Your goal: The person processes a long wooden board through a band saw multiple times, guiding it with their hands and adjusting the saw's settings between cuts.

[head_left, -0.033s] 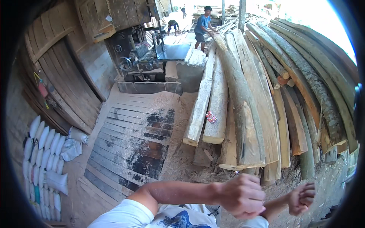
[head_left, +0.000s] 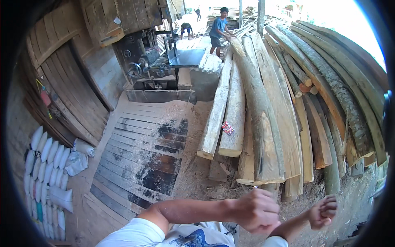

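Both hands curled shut and empty, raised just short of the log pile's cut ends.

Left hand (head_left: 256, 212) fisted, right hand (head_left: 323, 212) curled loosely, neither touching wood; nearest: sawn log ends (head_left: 263, 175) just beyond. Apparently between grips; reaching in would call for opening the fingers first. On the log pile, a small red wrapper (head_left: 227, 128). Left of the pile, sawdust-strewn floor planks (head_left: 144, 156); beyond, sawmill machine (head_left: 164, 70); far left, stacked white sacks (head_left: 45, 177). At the pile's far end, a person (head_left: 218, 31) handling timber.

Open sawdust ground (head_left: 193, 173) and plank floor (head_left: 140, 160) lie ahead of the left hand (head_left: 257, 212). The log pile (head_left: 279, 115) blocks the right hand (head_left: 323, 212) forward; stacked sacks (head_left: 45, 177) line the far left wall.
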Demonstrator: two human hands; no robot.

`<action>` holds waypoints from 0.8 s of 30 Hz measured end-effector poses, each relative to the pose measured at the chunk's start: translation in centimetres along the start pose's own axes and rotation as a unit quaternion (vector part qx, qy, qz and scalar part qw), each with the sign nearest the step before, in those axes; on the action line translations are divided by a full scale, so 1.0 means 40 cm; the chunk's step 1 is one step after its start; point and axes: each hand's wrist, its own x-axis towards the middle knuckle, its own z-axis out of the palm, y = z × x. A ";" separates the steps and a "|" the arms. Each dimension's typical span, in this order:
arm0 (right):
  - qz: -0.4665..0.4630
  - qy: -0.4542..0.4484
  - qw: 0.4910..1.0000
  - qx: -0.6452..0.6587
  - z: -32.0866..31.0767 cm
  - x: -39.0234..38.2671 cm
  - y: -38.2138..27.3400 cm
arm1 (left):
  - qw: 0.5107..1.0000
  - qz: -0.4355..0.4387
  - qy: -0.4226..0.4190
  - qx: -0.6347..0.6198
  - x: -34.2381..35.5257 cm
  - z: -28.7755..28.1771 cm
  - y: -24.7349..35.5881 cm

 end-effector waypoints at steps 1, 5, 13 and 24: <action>0.065 0.008 0.996 -0.057 -0.009 -0.045 -0.001 | 0.997 -0.065 -0.029 0.001 -0.055 0.011 -0.019; 0.372 0.032 0.859 -0.351 -0.054 -0.290 0.007 | 0.900 -0.412 -0.139 0.008 -0.363 0.042 -0.090; 0.875 0.174 0.328 -0.310 -0.296 -0.910 -0.080 | 0.581 -0.711 -0.396 -0.016 -0.921 0.043 -0.056; 0.817 0.475 0.300 -0.125 -0.233 -1.054 0.230 | 0.371 -0.924 -0.076 -0.059 -1.069 -0.131 -0.243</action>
